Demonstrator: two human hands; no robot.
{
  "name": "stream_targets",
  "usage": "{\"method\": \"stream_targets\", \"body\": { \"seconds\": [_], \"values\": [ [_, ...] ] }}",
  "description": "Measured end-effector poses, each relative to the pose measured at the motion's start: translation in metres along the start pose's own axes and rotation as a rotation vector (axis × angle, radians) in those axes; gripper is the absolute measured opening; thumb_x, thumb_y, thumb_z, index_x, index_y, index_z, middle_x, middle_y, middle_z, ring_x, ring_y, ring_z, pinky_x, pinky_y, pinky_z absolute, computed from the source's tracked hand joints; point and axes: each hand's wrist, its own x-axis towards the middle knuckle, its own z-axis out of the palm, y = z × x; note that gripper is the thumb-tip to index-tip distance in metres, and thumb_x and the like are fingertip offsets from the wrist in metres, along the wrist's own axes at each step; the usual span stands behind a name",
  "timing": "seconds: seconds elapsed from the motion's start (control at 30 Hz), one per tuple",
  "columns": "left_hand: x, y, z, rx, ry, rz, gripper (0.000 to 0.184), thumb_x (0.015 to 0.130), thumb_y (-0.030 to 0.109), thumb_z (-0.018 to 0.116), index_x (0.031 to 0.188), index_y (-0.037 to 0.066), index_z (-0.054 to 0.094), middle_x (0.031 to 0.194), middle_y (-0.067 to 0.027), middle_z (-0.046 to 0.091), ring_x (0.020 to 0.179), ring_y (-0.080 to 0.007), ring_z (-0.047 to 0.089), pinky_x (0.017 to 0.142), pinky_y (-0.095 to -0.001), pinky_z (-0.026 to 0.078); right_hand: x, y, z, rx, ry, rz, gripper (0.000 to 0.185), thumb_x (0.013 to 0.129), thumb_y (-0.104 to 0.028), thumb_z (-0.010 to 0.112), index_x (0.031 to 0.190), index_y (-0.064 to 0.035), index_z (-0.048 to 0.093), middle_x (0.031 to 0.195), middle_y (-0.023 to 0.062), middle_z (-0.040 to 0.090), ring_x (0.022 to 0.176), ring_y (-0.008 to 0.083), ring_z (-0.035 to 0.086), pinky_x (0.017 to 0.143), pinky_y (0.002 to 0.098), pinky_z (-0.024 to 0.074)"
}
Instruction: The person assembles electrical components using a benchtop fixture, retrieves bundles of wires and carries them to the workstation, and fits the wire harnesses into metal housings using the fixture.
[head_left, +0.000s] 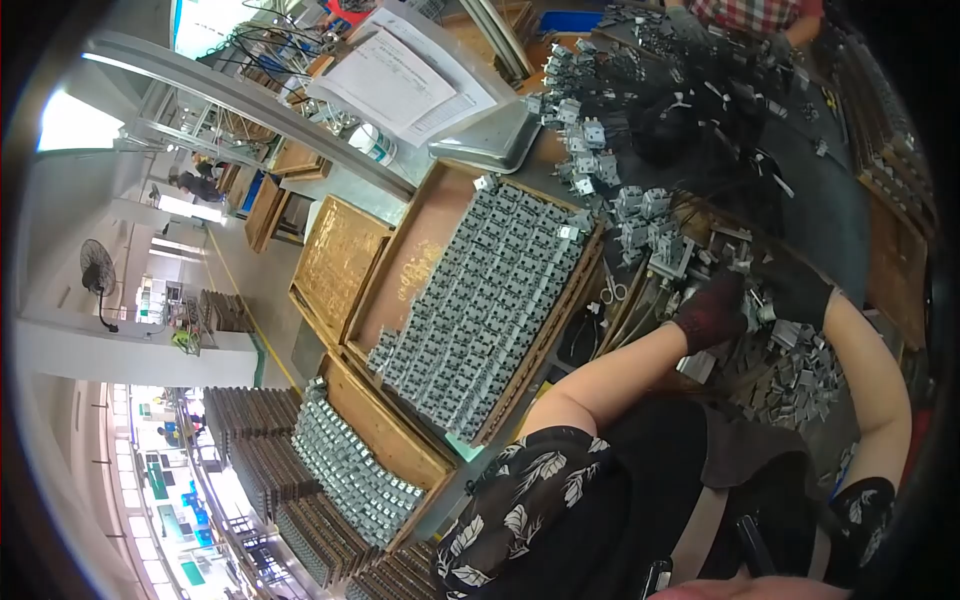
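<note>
Beyond metal parts (490, 300), printed sheets (395, 82) near labelled tub (373, 144); lettering illegible.

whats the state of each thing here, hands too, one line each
left hand, gloved, fingers curled, hold unclear
right hand, gloved, close to the left, hold unclear
large wooden tray, partly filled, bare strip along one side
metal parts in it, set in rows
lower wooden tray, partly filled
papers, overlapping
scissors, lying down, blades unclear
fan, mounted, spinning or not unclear
</note>
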Motion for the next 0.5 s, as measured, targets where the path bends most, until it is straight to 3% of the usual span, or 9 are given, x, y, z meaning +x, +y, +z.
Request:
{"method": "stream_targets", "body": {
  "seconds": [0.07,0.3,0.37,0.5],
  "values": [
    [0.009,-0.007,0.001,-0.012,0.055,-0.033,0.059,0.066,0.02,0.07,0.119,0.004,0.051,0.106,-0.0215,0.058,0.101,-0.036,0.057,0.085,-0.0415,0.046,0.004,0.001,-0.001,0.016,0.041,0.008,0.079,0.06,-0.014,0.079,0.133,-0.0115,0.049,0.09,0.0158,0.06,0.086,0.031,0.06,0.075,0.0413,0.0463],
    [-0.004,0.0,0.004,-0.124,0.015,-0.099,0.052,0.066,0.018,0.07,0.113,0.003,0.054,0.104,-0.0202,0.058,0.099,-0.0356,0.058,0.083,-0.042,0.047,-0.002,0.005,0.005,0.015,0.056,-0.068,0.078,0.06,-0.01,0.078,0.132,-0.0121,0.05,0.093,0.0165,0.061,0.09,0.0337,0.059,0.079,0.0418,0.0467],
    [-0.005,-0.006,0.005,0.182,0.073,0.158,0.05,0.067,0.017,0.068,0.113,0.003,0.054,0.101,-0.0194,0.058,0.099,-0.0347,0.058,0.082,-0.0412,0.047,0.003,0.004,0.006,-0.053,0.126,-0.189,0.075,0.06,-0.007,0.075,0.132,-0.0126,0.051,0.1,0.0179,0.062,0.097,0.0346,0.059,0.086,0.0427,0.0467],
    [-0.011,0.002,-0.01,0.233,0.047,0.152,0.046,0.07,0.013,0.065,0.114,0.004,0.053,0.096,-0.0185,0.057,0.097,-0.0356,0.058,0.081,-0.0399,0.048,0.011,-0.007,-0.009,-0.284,0.187,-0.327,0.07,0.061,-0.001,0.07,0.128,-0.0124,0.052,0.108,0.0194,0.061,0.103,0.0359,0.057,0.09,0.0435,0.0461]
  ]
}}
